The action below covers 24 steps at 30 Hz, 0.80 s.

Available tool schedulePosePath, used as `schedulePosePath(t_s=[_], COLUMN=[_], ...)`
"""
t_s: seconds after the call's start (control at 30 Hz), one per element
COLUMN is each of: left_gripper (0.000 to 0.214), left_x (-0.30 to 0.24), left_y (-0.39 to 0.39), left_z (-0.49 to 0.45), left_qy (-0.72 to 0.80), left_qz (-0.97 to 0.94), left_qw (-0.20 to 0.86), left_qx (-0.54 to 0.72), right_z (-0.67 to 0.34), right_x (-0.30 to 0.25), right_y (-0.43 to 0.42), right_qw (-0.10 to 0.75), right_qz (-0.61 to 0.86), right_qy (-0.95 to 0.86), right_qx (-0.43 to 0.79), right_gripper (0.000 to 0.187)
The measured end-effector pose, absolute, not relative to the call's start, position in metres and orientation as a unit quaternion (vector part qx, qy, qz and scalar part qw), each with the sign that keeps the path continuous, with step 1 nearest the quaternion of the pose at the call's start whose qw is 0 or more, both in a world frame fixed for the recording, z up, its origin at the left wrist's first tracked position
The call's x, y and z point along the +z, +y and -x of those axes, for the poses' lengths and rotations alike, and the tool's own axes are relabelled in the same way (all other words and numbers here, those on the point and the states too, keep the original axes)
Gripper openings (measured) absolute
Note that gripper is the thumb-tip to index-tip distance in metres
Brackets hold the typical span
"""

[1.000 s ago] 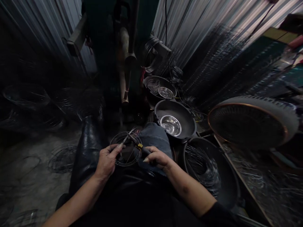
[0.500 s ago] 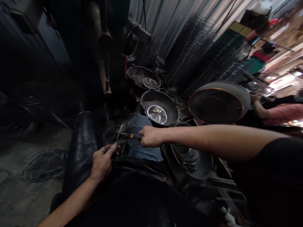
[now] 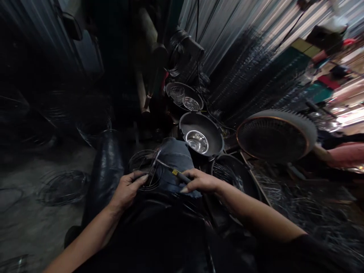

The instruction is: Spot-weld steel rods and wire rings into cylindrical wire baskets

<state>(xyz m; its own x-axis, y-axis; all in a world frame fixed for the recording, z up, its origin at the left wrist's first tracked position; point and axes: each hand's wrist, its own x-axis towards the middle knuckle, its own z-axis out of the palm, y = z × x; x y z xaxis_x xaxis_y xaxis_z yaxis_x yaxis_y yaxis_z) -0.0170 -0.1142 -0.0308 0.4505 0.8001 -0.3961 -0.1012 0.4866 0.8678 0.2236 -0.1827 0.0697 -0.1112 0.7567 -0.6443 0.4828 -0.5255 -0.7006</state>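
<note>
My left hand point(image 3: 131, 185) is closed in a pinch on the near edge of a round wire frame point(image 3: 145, 152) over my lap. The frame is made of thin metal wire, with several strands meeting near its upper right side. My right hand point(image 3: 200, 180) is wrapped around a dark-handled tool with a yellow band point(image 3: 175, 172). Its thin metal shaft points left, and the tip lies at the wires; whether it touches them I cannot tell. Beneath the frame a blue-grey cloth point(image 3: 176, 155) covers my leg.
A dark pan point(image 3: 213, 131) holds a shiny metal bowl point(image 3: 196, 141); another pan point(image 3: 184, 85) stands behind it. Wire bundles lie in a third pan point(image 3: 250, 185). A round fan point(image 3: 273, 136) stands at right, near a person's pink sleeve point(image 3: 345, 154). Wire coils point(image 3: 64, 187) lie on the floor.
My right arm has drawn in lower and nearer to my body, with the tool now slanting down to the right. The left hand keeps its pinch. The whole view has shifted.
</note>
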Motion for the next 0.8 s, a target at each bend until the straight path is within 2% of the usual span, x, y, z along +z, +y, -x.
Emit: schedulePosePath(t_s=[0.07,0.2,0.37,0.47,0.8], left_gripper=[0.041,0.042,0.043,0.044,0.038], left_x=[-0.029,-0.026,-0.018,-0.016,-0.025], left_y=[-0.115,-0.119,-0.126,-0.132,-0.136], left_z=[0.016,0.007,-0.01,-0.019,-0.032], left_qy=[0.446,0.457,0.47,0.454,0.432], left_qz=[-0.467,-0.512,-0.509,-0.532,-0.579], left_qw=[0.696,0.645,0.631,0.629,0.601], left_qx=[0.315,0.338,0.349,0.338,0.341], right_z=[-0.219,-0.205,-0.187,-0.184,-0.173], right_x=[0.08,0.113,0.133,0.138,0.145], right_y=[-0.192,-0.201,-0.201,-0.205,-0.235], right_qw=[0.062,-0.079,-0.186,-0.211,-0.202], right_qz=[0.675,0.707,0.686,0.679,0.717], right_qy=[-0.547,-0.649,-0.692,-0.697,-0.666], right_qx=[0.491,0.27,0.127,0.089,0.047], right_gripper=[0.04,0.03,0.025,0.026,0.028])
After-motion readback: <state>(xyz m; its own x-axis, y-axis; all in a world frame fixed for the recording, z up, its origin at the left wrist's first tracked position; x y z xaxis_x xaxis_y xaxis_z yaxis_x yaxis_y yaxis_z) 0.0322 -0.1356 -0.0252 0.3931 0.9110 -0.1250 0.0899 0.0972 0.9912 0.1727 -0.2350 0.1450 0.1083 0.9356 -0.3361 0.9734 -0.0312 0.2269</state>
